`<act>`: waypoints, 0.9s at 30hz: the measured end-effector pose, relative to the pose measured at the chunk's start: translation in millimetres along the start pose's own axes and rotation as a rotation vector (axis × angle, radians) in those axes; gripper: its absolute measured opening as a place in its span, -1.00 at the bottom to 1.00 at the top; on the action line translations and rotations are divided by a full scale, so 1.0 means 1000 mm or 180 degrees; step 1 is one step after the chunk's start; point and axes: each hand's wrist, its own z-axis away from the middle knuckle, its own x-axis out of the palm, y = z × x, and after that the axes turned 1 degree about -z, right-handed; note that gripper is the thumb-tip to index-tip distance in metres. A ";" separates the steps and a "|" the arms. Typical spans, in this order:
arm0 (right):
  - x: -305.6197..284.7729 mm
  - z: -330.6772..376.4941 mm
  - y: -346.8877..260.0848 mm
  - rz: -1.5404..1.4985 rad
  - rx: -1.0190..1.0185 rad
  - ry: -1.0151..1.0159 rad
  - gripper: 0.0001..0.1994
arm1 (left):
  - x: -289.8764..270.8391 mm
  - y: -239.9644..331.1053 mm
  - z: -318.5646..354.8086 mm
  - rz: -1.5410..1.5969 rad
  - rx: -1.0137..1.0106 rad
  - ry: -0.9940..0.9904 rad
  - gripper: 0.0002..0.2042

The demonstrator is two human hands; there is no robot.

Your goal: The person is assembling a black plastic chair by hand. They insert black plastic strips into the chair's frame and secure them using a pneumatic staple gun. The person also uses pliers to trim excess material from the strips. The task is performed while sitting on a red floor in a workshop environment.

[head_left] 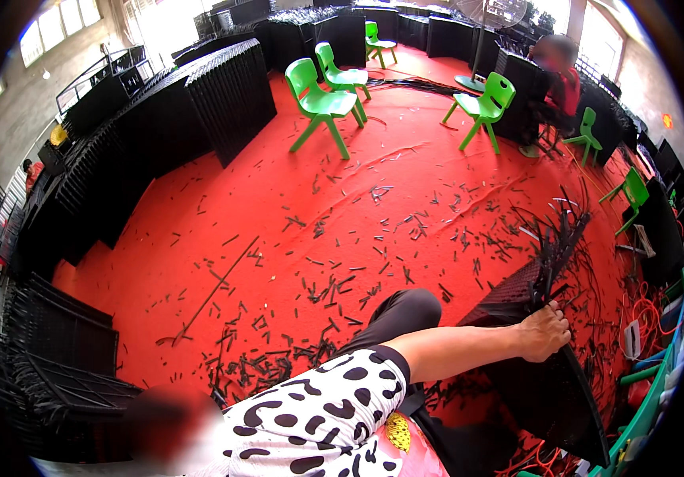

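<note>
My left arm, in a white sleeve with black spots, reaches across to the right. At its end my left hand (544, 330) is closed on the upper edge of a black woven panel (537, 389), fingers curled over it. Long loose black strands (560, 238) fan out from the panel beyond the hand. Under the arm a dark-clothed knee (413, 306) shows, and part of a pink garment with a yellow patch (399, 432) is at the lower edge. My right hand does not show.
Short black offcuts (330, 290) litter the red floor (223, 207). Stacked black panels (191, 111) line the left and back. Green chairs (322, 95) stand farther off. A person in red (568, 91) sits at the far right. Orange cords (648, 310) tangle at right.
</note>
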 end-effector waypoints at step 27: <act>0.055 -0.067 -0.243 -0.1522 -0.2629 -0.0743 -0.66 | -0.064 0.093 0.053 0.1192 0.1810 -0.0403 -0.73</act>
